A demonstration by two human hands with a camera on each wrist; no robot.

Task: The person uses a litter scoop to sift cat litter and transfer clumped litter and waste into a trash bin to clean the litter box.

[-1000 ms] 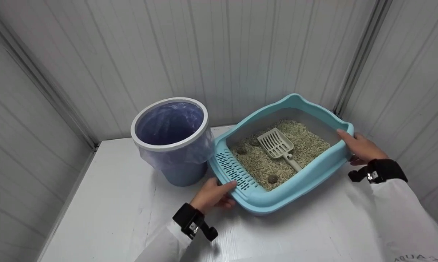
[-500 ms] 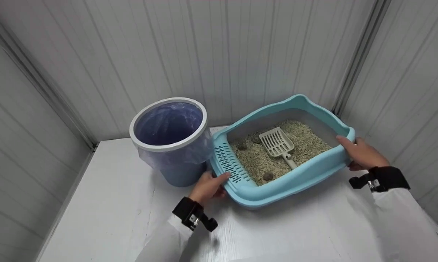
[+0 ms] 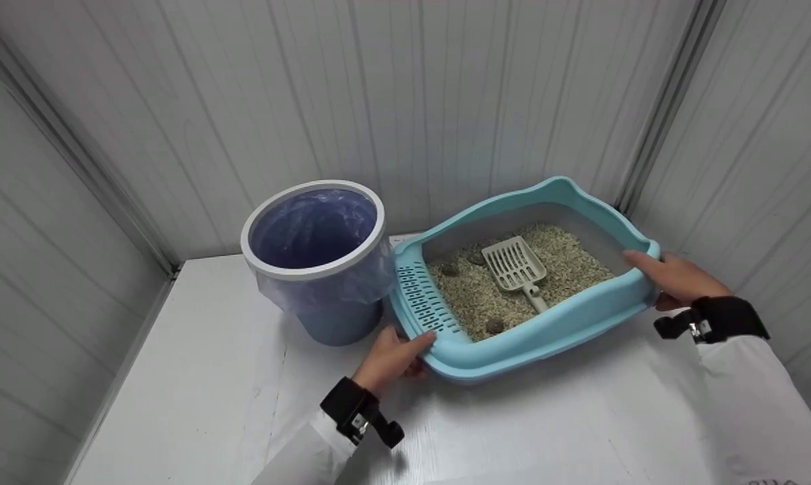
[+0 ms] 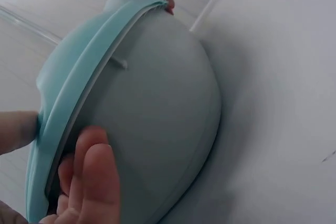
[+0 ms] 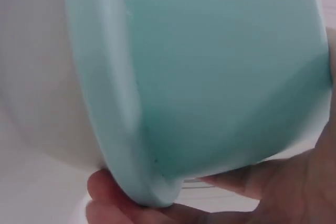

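Head view: two hands grip a teal litter tray (image 3: 547, 330) on a white bench (image 3: 197, 391), walled by pale ribbed panels.
Left hand (image 3: 388, 357) fingers clamp the tray's 7 o'clock corner, right hand (image 3: 675, 277) fingers its 3 o'clock rim; lined bin (image 3: 314, 259) at 9 o'clock.

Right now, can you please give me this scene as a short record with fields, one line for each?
left hand: grips the tray's grated near-left corner
right hand: grips the tray's right end
tray: light blue, holds litter
scoop: white, slotted, lies on the litter
clumps: a few dark ones in the litter
bin: round, lined with a bag, left of the tray, very close to it
table: white, bears the bin
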